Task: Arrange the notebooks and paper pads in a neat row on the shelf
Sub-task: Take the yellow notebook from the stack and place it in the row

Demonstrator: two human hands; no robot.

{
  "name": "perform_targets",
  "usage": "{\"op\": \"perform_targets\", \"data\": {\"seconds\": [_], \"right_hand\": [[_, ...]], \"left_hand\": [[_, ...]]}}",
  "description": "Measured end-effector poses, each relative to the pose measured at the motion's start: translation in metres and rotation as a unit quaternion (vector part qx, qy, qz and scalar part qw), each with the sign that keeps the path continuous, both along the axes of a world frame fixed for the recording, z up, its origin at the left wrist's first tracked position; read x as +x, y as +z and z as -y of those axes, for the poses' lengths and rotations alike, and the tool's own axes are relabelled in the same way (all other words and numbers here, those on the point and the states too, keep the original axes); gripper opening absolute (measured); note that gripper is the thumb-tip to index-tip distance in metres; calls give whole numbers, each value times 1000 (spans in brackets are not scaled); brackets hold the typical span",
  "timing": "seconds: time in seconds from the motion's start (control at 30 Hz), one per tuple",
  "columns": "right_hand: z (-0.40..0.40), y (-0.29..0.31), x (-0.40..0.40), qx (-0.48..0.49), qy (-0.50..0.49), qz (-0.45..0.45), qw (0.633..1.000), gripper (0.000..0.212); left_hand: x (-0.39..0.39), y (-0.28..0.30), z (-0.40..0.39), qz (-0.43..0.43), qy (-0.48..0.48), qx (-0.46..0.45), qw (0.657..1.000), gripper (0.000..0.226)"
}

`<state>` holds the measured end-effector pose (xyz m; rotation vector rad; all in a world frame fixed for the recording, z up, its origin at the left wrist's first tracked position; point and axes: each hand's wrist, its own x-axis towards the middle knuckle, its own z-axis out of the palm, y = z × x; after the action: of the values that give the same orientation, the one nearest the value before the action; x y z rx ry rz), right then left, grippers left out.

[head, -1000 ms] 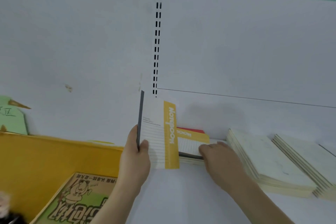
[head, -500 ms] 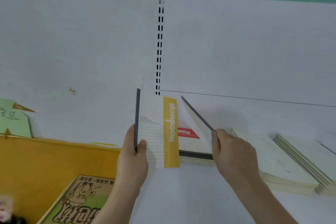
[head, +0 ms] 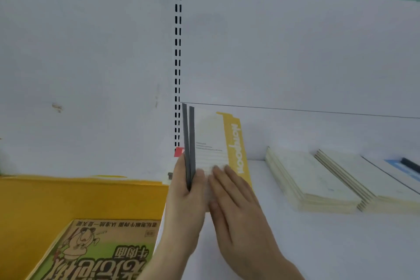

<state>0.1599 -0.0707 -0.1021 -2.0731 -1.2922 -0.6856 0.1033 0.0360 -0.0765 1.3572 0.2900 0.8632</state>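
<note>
Several thin notebooks (head: 216,141) with grey spines and a yellow stripe stand upright at the left end of the white shelf (head: 318,245). My left hand (head: 184,198) grips their lower spines, and a red corner shows behind them. My right hand (head: 231,207) presses flat, fingers straight, against the front cover. To the right, two stacks of cream paper pads (head: 311,182) (head: 372,184) lie flat on the shelf.
A blue and white pad (head: 402,168) lies at the far right edge. Left of the shelf is a yellow bin (head: 79,198) holding a green and brown printed carton (head: 95,252). A slotted upright rail (head: 178,63) runs up the white back panel.
My right hand lifted a second notebook off the flat pile and brought it upright against the one in my left hand. Both now stand together, and the flat pile is gone from view.
</note>
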Motion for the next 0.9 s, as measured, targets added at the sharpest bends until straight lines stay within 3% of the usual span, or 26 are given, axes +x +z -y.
{"op": "perform_targets", "data": {"seconds": [0.13, 0.3, 0.57, 0.73, 0.9], "right_hand": [[41, 12, 10, -12, -117, -91, 989, 78], [92, 25, 8, -68, -112, -182, 975, 102], [221, 37, 18, -31, -170, -170, 970, 94], [329, 42, 15, 2, -276, -168, 946, 97], [438, 30, 17, -5, -379, -103, 920, 98]], "left_hand": [[3, 0, 12, 26, -40, -21, 999, 47], [9, 4, 45, 9, -64, -10, 998, 59], [30, 16, 161, 5, -96, 56, 994, 57], [50, 22, 271, 12, -127, 88, 988, 54], [75, 22, 379, -6, -152, 171, 973, 54]]}}
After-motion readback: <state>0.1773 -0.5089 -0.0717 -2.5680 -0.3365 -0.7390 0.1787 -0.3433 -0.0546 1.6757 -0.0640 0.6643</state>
